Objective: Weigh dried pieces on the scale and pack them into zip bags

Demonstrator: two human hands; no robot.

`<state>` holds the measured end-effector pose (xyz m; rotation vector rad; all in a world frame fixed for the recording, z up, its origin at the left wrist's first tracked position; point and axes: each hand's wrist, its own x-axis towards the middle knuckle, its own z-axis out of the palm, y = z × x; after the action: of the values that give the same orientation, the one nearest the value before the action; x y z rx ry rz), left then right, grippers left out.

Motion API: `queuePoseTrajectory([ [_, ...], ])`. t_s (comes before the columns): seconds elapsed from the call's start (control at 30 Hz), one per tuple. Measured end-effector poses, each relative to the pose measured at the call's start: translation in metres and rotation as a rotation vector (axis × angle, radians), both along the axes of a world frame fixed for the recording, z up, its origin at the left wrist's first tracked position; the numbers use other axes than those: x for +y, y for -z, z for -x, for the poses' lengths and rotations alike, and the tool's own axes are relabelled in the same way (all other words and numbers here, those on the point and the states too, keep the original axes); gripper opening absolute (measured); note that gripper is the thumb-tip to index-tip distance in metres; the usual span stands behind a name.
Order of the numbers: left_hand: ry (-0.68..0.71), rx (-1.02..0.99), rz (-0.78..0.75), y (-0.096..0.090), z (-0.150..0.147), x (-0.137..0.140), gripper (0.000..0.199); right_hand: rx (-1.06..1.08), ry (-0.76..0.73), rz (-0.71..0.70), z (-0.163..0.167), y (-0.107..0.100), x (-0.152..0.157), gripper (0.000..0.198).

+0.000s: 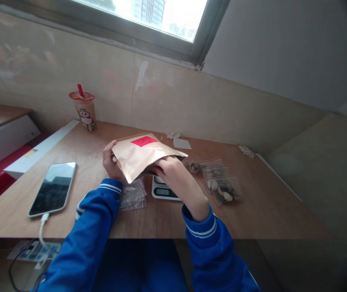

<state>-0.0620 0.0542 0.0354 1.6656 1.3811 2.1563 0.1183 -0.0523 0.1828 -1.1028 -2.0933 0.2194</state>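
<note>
A brown kraft paper bag (133,158) with a red label is tilted over the table, its mouth turned toward the right. My left hand (110,160) is closed on its left side. My right hand (169,166) reaches into the open mouth; its fingers are hidden inside. Below the bag stands a white digital scale (165,194), partly covered by the bag and my right forearm. Clear zip bags (134,196) lie flat left of the scale. To the right are several zip bags with dried pieces inside, the nearest filled zip bag (226,192) holding dark and pale bits.
A phone (53,188) on a white charging cable (42,229) lies at the left. A drink cup (85,115) with a red straw stands near the wall. Crumpled tissue (246,151) and a white paper piece (182,143) lie at the back. A power strip (33,250) sits below the table.
</note>
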Motion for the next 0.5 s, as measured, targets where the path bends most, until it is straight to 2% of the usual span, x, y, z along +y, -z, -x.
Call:
queuePoseTrajectory([
  [0.1, -0.059, -0.094, 0.053, 0.009, 0.001, 0.007, 0.036, 0.037, 0.033, -0.092, -0.013, -0.011, -0.009, 0.02],
  [0.2, -0.12, -0.168, 0.114, 0.021, 0.005, 0.017, 0.035, 0.247, 0.133, -0.111, -0.032, 0.001, -0.01, 0.025],
  [0.27, -0.144, -0.2, 0.156, 0.028, 0.007, 0.022, 0.038, 0.321, 0.185, -0.043, -0.043, 0.023, -0.006, 0.025],
  [0.37, -0.161, -0.254, 0.211, 0.037, 0.011, 0.03, 0.039, 0.277, 0.226, 0.097, -0.054, 0.068, 0.003, 0.022],
  [0.5, -0.223, -0.342, 0.253, 0.048, 0.017, 0.038, 0.034, 0.081, 0.334, 0.093, -0.06, 0.12, 0.008, 0.018],
])
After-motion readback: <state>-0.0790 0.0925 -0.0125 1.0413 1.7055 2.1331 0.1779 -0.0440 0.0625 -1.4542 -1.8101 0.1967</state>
